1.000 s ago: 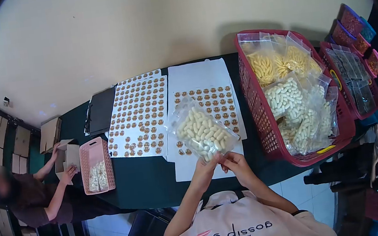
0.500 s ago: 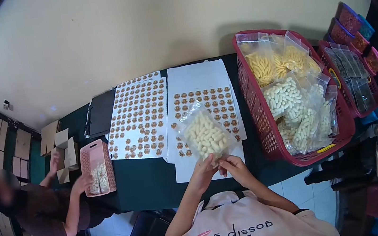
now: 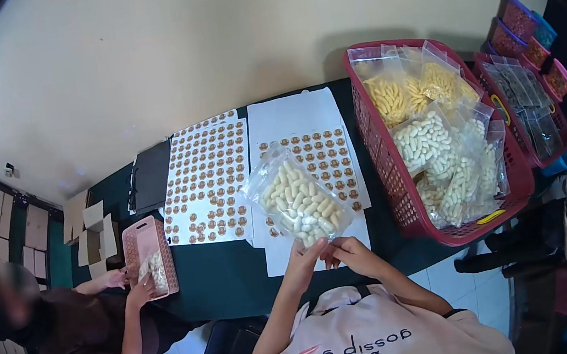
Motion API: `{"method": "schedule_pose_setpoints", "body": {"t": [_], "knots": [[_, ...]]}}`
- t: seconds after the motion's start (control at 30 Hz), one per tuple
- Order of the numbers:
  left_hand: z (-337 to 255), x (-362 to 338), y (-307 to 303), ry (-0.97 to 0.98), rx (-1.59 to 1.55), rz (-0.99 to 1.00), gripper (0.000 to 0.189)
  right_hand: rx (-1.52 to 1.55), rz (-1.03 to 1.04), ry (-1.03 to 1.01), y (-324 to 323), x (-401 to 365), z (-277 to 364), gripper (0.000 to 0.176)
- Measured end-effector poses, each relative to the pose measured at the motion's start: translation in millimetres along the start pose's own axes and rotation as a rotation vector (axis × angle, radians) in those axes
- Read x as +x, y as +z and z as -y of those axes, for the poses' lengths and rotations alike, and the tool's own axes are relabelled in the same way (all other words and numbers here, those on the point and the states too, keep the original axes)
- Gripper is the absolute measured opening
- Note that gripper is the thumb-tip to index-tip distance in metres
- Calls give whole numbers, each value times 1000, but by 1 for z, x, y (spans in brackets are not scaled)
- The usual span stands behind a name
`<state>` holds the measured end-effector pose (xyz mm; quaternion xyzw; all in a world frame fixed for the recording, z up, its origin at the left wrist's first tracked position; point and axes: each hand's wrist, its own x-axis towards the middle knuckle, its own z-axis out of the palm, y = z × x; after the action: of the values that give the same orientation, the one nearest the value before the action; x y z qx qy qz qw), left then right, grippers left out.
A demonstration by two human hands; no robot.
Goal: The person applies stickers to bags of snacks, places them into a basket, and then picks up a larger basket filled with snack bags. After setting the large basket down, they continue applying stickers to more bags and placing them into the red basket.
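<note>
A clear plastic bag of whitish, capsule-shaped pieces (image 3: 299,200) is held up over the sticker sheets. My left hand (image 3: 302,262) is closed on its lower edge, thumb on the near face. At the lower right corner of the bag, my right hand (image 3: 352,255) pinches the plastic with curled fingers. Behind the bag lies a white sheet with rows of round brown stickers (image 3: 326,144), partly covered by it. Another sticker sheet (image 3: 207,165) lies to the left, with some gaps in its lower rows.
On the right stands a large red basket (image 3: 401,197) of filled bags, with a smaller basket (image 3: 553,154) of dark packets behind. To the left are a black folder (image 3: 151,176), an open carton (image 3: 97,234) and a pink basket (image 3: 137,232), where another person's hands (image 3: 142,289) work.
The bag has come up closer to me and slightly left, still in both hands. The other person's hands have moved down to the pink basket and its contents.
</note>
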<state>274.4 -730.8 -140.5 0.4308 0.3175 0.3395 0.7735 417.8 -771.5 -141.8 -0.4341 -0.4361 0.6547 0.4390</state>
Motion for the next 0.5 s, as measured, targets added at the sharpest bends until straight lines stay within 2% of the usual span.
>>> {"method": "schedule_pose_setpoints", "body": {"t": [0.07, 0.1, 0.13, 0.2, 0.23, 0.27, 0.33, 0.4, 0.43, 0.47, 0.5], "knots": [[8, 2, -9, -50, -365, 63, 48, 17, -3, 15, 3, 1, -2, 24], [9, 3, -14, -132, -712, 91, 49, -40, -7, 9, 4, 2, -9, 24], [11, 5, -15, -136, -712, 88, 49, -96, -9, 4, 6, 3, -16, 23], [15, 10, -18, -261, -818, -161, 48, -150, -38, -58, 8, 5, -25, 23], [22, 10, -30, -249, -874, -6, 48, -258, 14, 2, 6, 6, -26, 22], [32, 11, -36, -251, -872, -8, 48, -365, 63, 61, 4, 6, -26, 21], [26, 10, -29, -182, -693, -267, 48, -309, 95, 93, -6, 12, -39, 21], [7, 6, -23, -101, -435, -397, 51, -347, 270, 115, -28, 28, -52, 20], [5, 7, -34, -11, -353, -392, 51, -362, 184, 147, -45, 37, -70, 19], [3, 6, -46, 75, -271, -390, 51, -494, -42, 38, -64, 48, -101, 17], [-6, 2, -49, 117, -271, -393, 51, -668, -227, 37, -82, 55, -121, 14]]}}
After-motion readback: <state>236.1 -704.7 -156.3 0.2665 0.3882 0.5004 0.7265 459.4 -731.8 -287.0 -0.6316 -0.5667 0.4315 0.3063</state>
